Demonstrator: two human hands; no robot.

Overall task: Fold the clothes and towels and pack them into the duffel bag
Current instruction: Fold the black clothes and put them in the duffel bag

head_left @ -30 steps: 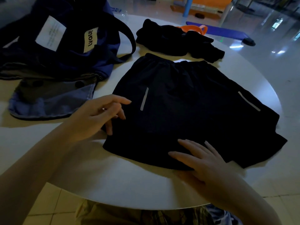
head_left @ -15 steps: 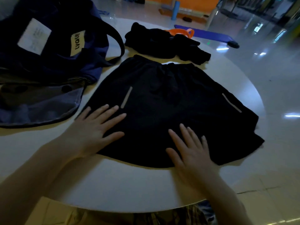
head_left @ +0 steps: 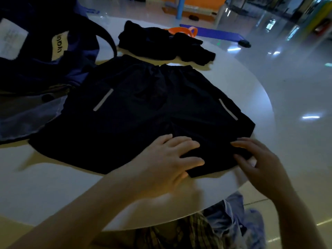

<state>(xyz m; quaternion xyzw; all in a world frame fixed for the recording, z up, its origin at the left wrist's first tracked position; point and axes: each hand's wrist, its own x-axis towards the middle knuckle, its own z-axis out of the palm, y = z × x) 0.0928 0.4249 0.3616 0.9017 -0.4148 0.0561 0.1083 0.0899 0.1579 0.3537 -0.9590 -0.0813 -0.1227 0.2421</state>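
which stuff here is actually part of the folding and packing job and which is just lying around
Part of the job:
black shorts, under both hands
crumpled black garment
navy duffel bag
grey-blue cloth beside the bag

Just lying about:
orange ring
purple mat on the floor
blue roller

1. The shorts [head_left: 143, 112] are black, with 2 pale grey reflective stripes.
2. The duffel bag [head_left: 36, 69] is dark navy blue, with a cream label and a white tag.
3. The table [head_left: 71, 191] is white.
4. The crumpled garment [head_left: 158, 45] is black.
5. A ring [head_left: 181, 31] behind it is orange.
6. The floor mat [head_left: 215, 34] is purple-blue.
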